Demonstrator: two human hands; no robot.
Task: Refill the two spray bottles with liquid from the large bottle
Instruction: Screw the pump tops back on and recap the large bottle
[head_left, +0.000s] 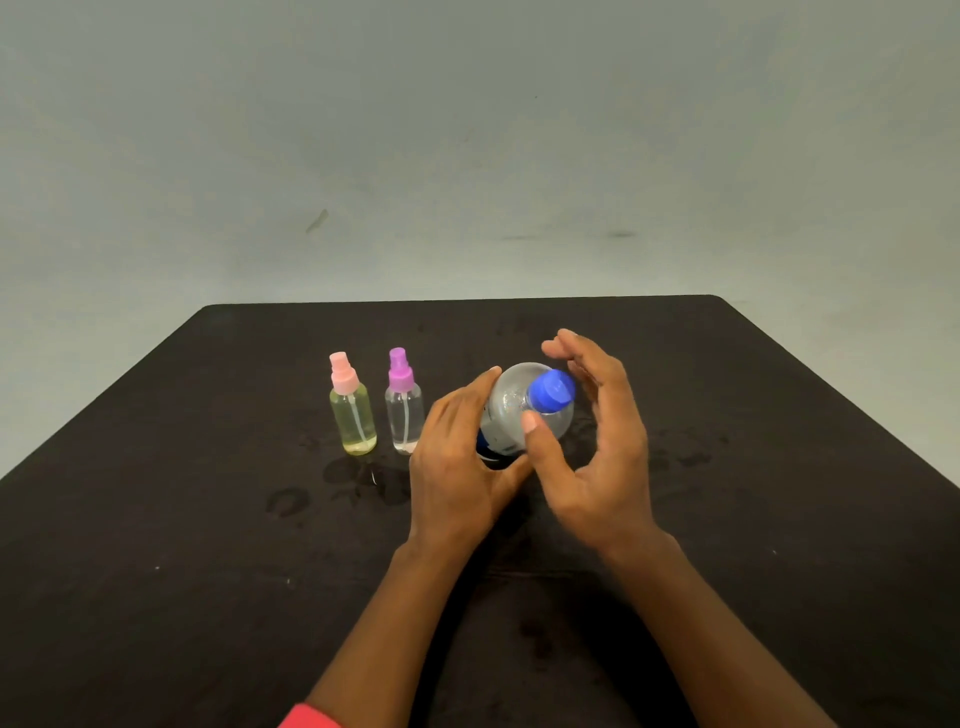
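Observation:
The large clear bottle (511, 410) with a blue cap (550, 391) stands on the black table (208, 545), its cap on. My left hand (457, 467) wraps around the bottle's left side. My right hand (592, 447) is spread beside the cap, the thumb touching the bottle's shoulder and the fingers apart behind the cap. To the left stand two small spray bottles: one with a pink sprayer and yellowish liquid (352, 415), one with a purple sprayer and clear liquid (403, 410). Both have their sprayers on.
Damp patches (332, 488) mark the tablecloth in front of the spray bottles and to the right of my hands. The table's far edge meets a plain grey wall (467, 156). A red sleeve edge (306, 717) shows at the bottom.

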